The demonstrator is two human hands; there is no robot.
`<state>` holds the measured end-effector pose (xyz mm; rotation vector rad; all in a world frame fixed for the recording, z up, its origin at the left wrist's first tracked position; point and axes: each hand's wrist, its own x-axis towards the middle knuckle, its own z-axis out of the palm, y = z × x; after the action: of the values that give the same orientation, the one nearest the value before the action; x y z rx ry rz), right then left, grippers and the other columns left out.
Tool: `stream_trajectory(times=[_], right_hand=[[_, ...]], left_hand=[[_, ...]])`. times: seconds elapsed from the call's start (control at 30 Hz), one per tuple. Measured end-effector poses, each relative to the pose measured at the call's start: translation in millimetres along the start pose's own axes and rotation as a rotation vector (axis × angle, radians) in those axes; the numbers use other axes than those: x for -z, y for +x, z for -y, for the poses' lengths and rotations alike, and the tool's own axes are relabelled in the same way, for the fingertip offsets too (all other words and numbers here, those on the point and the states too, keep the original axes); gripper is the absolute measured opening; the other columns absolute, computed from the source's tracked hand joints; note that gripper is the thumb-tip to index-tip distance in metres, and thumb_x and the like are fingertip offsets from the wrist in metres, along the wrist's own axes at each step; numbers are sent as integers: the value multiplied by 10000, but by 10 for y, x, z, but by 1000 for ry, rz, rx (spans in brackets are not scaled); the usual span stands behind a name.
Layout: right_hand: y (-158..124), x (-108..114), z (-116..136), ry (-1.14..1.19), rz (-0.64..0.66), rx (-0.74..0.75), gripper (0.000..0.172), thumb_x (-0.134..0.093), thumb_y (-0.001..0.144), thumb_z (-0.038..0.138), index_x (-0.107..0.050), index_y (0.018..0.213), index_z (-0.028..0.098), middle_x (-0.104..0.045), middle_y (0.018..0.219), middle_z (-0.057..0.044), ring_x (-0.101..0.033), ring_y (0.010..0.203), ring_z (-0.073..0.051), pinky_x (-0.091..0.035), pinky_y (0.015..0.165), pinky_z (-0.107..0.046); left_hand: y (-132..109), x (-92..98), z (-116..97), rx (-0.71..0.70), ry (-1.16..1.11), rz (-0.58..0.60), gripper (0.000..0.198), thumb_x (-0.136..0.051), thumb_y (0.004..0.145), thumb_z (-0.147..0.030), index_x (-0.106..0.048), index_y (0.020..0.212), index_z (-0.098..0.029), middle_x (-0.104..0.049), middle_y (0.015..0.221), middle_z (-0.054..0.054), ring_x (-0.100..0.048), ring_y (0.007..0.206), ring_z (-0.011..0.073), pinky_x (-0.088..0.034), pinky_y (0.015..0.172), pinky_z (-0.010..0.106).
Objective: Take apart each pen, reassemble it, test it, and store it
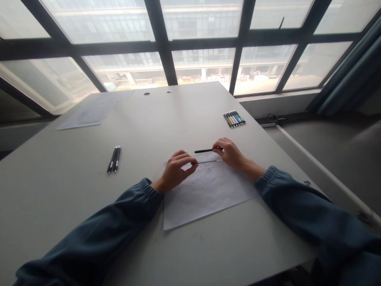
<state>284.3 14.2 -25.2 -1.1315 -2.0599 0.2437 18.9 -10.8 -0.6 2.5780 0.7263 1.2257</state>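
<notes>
My left hand [179, 170] is closed, thumb and fingers pinching the end of a thin dark refill [206, 162] that points right, above the far part of a white sheet [205, 198]. Farther right, my right hand [228, 152] is closed on a black pen barrel [204, 151], which points left. The barrel lies just beyond the thin refill, and the two are apart. Faint dark marks show on the sheet beside my left hand.
Two black pens [114, 159] lie to the left on the white table [68, 190]. A row of several pens [235, 118] with coloured parts lies at the back right. More papers [89, 111] rest at the far left, near the windows.
</notes>
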Motion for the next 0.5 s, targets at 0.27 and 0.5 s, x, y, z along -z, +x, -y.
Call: stream_trajectory(times=[0.27,0.5], right_hand=[[-197,268,-168,44,-181,-61,42,-641,895,169,-638,884,209,-657,840,-41,-598,842,-226,-478,776,-374],[-460,557,-285,-26,-140,-76,45,-626,900,174,-633,874,210,-648,840,-48,-595,836,-231,-480,772,-386]], left_hand=[[-1,3,16,51,-7,-76,11,-715,864,-188,-714,856,-196,-715,780,26,-609,763,159,-523,757,313],[15,12,9,109,29,-113,46,-707,869,-188,-702,824,-190,-711,764,20,-600,752,158,-506,746,300]])
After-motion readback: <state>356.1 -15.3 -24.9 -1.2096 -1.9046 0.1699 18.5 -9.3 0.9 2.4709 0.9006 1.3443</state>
